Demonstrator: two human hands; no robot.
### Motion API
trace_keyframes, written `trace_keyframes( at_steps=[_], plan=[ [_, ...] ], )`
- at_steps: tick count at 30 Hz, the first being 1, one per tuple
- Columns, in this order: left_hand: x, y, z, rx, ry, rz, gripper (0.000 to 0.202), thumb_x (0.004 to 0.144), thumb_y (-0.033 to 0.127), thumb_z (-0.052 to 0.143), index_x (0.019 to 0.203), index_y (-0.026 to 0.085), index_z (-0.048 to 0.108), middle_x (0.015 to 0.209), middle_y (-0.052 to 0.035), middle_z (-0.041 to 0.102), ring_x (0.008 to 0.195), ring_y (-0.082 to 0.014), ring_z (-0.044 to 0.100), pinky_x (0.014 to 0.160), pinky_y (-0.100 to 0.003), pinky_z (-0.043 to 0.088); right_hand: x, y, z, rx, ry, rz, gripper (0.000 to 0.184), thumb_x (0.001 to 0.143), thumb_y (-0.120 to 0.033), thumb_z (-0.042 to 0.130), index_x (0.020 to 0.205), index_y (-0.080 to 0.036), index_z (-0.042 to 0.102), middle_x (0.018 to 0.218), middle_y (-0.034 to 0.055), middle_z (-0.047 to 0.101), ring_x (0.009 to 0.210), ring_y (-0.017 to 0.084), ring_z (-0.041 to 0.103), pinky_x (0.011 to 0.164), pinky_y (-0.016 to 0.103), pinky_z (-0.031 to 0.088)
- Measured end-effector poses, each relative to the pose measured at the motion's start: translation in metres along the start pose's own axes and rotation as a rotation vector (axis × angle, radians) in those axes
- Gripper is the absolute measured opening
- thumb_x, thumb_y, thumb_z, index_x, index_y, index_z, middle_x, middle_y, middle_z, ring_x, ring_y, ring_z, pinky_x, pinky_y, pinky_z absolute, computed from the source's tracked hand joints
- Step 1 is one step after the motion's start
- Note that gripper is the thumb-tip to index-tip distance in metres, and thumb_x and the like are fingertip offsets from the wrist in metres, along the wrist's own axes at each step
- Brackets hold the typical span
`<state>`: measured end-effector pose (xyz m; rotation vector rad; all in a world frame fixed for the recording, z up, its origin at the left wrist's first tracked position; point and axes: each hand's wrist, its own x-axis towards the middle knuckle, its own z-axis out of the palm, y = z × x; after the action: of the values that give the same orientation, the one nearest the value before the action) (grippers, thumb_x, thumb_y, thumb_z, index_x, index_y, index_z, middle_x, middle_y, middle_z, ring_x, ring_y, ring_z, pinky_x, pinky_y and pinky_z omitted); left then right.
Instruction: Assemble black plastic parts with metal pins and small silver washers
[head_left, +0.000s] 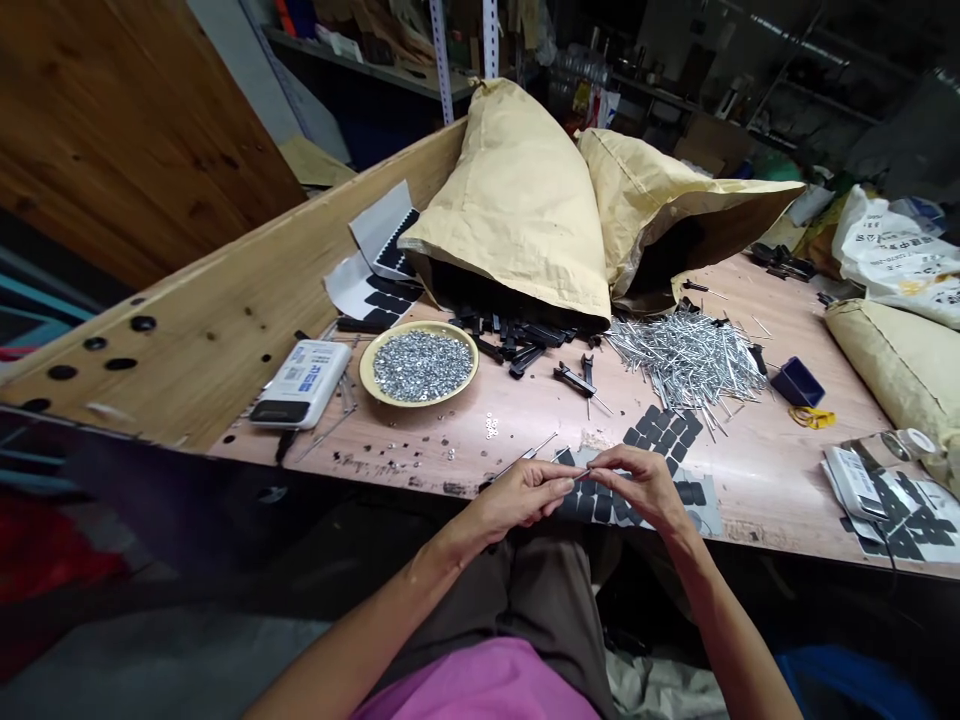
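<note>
My left hand (519, 497) is closed around a thin metal pin (580, 476), which points right over the table's front edge. At its tip my right hand (643, 482) pinches thumb and finger together; whatever lies between them is too small to make out. Beneath the hands lies a sheet of black adhesive pads (600, 505), with more black pads (663, 432) just behind. Close to my left hand, other thin pins (541, 446) rest on the table. Farther left stands a yellow bowl (366, 382) heaped with small metal washers (422, 366).
Large paper sacks (525, 200) stand at the back, spilling black plastic parts (529, 345). A pile of metal pins (686, 358) lies right of centre, near a small blue box (797, 383). White devices (304, 380) sit at both sides. A wooden board (247, 300) edges the left.
</note>
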<state>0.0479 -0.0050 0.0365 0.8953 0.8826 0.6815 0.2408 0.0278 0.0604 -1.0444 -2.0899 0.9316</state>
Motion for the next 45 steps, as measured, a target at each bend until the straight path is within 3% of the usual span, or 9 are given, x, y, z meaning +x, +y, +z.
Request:
trace_keyframes(
  at_steps=[6,10,14,20,25,30,38,41,45],
  plan=[
    [-0.001,0.002,0.000,-0.022,-0.100,-0.079,0.065,0.066,0.052,0.067,0.114,0.009,0.063,0.047,0.0094,0.037,0.037,-0.0010,0.018,0.039,-0.019,0.010,-0.006,-0.007,-0.001,-0.151,-0.034,-0.138,0.024,0.089,-0.036,0.052,0.085,-0.020,0.069,0.078,0.0052,0.071,0.071,0.015,0.067,0.066,0.023,0.053],
    [0.000,-0.002,-0.004,0.047,-0.043,-0.009,0.059,0.066,0.052,0.067,0.108,0.009,0.066,0.050,0.0079,0.039,0.040,-0.0017,0.025,0.040,-0.018,0.014,-0.010,-0.006,-0.001,-0.231,-0.076,-0.200,0.025,0.093,-0.033,0.046,0.089,-0.019,0.066,0.080,0.0060,0.069,0.073,0.014,0.066,0.066,0.023,0.053],
    [0.003,-0.007,-0.009,0.042,-0.197,-0.150,0.063,0.068,0.054,0.064,0.114,0.012,0.063,0.049,0.0081,0.040,0.036,-0.0016,0.019,0.038,-0.018,0.013,-0.015,-0.002,0.001,-0.288,-0.098,-0.330,0.024,0.095,-0.027,0.042,0.097,-0.019,0.065,0.086,0.0081,0.069,0.080,0.016,0.065,0.071,0.028,0.053],
    [0.000,-0.011,-0.001,0.499,0.134,0.300,0.028,0.082,0.034,0.052,0.099,0.022,0.072,0.078,-0.0050,0.068,0.068,-0.0143,0.056,0.059,-0.023,0.043,-0.020,0.009,0.008,-0.207,-0.025,-0.201,0.020,0.093,-0.030,0.047,0.091,-0.019,0.064,0.078,0.0048,0.068,0.071,0.014,0.065,0.063,0.023,0.053],
    [0.001,-0.012,-0.004,0.396,-0.031,0.139,0.034,0.084,0.030,0.050,0.105,0.014,0.070,0.049,0.0020,0.056,0.043,-0.0081,0.044,0.045,-0.019,0.035,-0.019,0.013,0.010,-0.274,-0.104,-0.330,0.022,0.095,-0.025,0.040,0.099,-0.019,0.060,0.087,0.0067,0.067,0.079,0.014,0.063,0.068,0.024,0.052],
    [0.002,-0.018,0.001,0.530,0.229,0.386,0.025,0.082,0.024,0.053,0.098,0.022,0.072,0.088,-0.0046,0.074,0.081,-0.0168,0.064,0.077,-0.028,0.050,-0.016,0.014,0.017,-0.367,-0.033,-0.290,0.024,0.097,-0.027,0.036,0.093,-0.017,0.058,0.079,0.0056,0.063,0.073,0.014,0.058,0.064,0.023,0.048],
    [0.002,-0.020,0.003,0.587,0.238,0.403,0.025,0.082,0.018,0.052,0.096,0.021,0.072,0.088,-0.0032,0.074,0.080,-0.0156,0.067,0.079,-0.025,0.051,-0.008,0.022,0.027,-0.750,0.016,-0.448,0.040,0.098,-0.022,0.029,0.066,-0.017,0.053,0.057,0.0023,0.053,0.055,0.014,0.044,0.060,0.028,0.035],
    [0.001,-0.020,0.002,0.574,0.250,0.418,0.025,0.081,0.020,0.052,0.096,0.022,0.073,0.093,-0.0036,0.074,0.084,-0.0167,0.067,0.080,-0.026,0.051,-0.004,0.028,0.034,-0.719,0.021,-0.403,0.049,0.099,-0.024,0.022,0.059,-0.018,0.049,0.050,0.0005,0.049,0.049,0.012,0.041,0.057,0.027,0.031],
    [0.005,-0.020,-0.001,0.497,0.314,0.352,0.029,0.081,0.024,0.051,0.100,0.018,0.072,0.091,-0.0052,0.074,0.078,-0.0172,0.067,0.073,-0.025,0.052,0.003,0.026,0.033,-0.730,-0.088,-0.087,0.051,0.099,-0.035,0.022,0.064,-0.019,0.055,0.052,0.0003,0.055,0.048,0.013,0.047,0.053,0.026,0.028]
  ],
)
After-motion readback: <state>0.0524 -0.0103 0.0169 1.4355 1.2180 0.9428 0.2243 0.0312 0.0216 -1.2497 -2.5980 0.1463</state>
